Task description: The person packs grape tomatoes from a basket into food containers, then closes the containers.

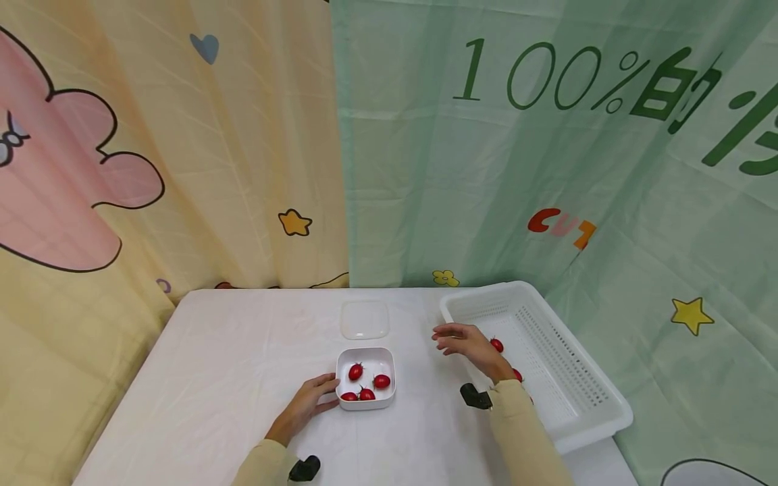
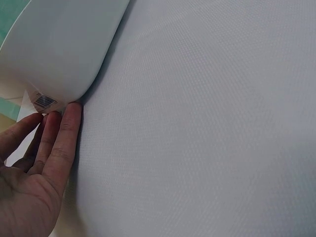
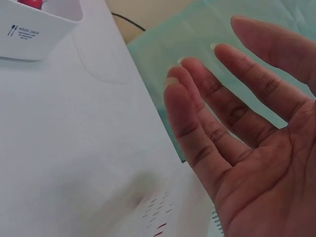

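My left hand (image 1: pixel 306 403) rests its fingertips against the left side of a small white square box (image 1: pixel 367 406). In the left wrist view its fairly straight fingers (image 2: pixel 61 148) touch the box wall near a barcode sticker (image 2: pixel 44 100). Several cherry tomatoes (image 1: pixel 381 381) lie inside that box. Over the left rim of a white perforated basket (image 1: pixel 547 388), my right hand (image 1: pixel 468 345) hovers with nothing in it. The right wrist view shows its fingers (image 3: pixel 197 143) relaxed and apart. Beside that hand, a cherry tomato (image 1: pixel 496 345) lies in the basket; another is partly hidden by the wrist.
Behind the box a clear plastic lid (image 1: pixel 365 320) lies flat on the white-covered table (image 1: pixel 243 351). Printed curtains (image 1: pixel 425 169) hang along the back and sides. The basket takes up the table's right side, its near corner at the edge.
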